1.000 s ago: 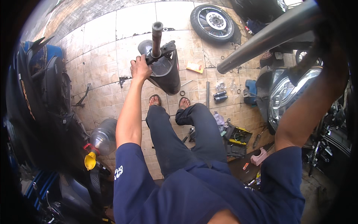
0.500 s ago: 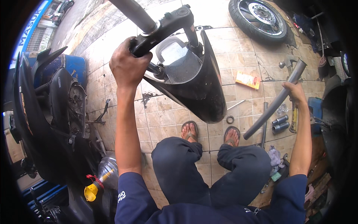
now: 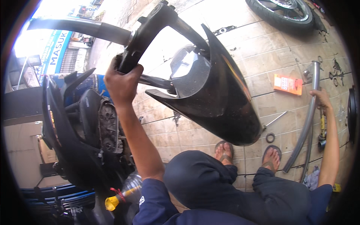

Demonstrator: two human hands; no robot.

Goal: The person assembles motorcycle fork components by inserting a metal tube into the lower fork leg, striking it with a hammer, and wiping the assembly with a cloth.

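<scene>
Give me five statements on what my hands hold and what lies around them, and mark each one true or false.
1. The left hand grips the black fork clamp. True.
2. Only one hand holds something. False: the right hand holds a grey metal tube as well.
3. A wheel with a tyre shows at the upper right. True.
4. A solid blue packet lies on the floor. False: the orange-and-white packet lies there.
5. A dark ring lies on the tiled floor near the right foot. True.
</scene>
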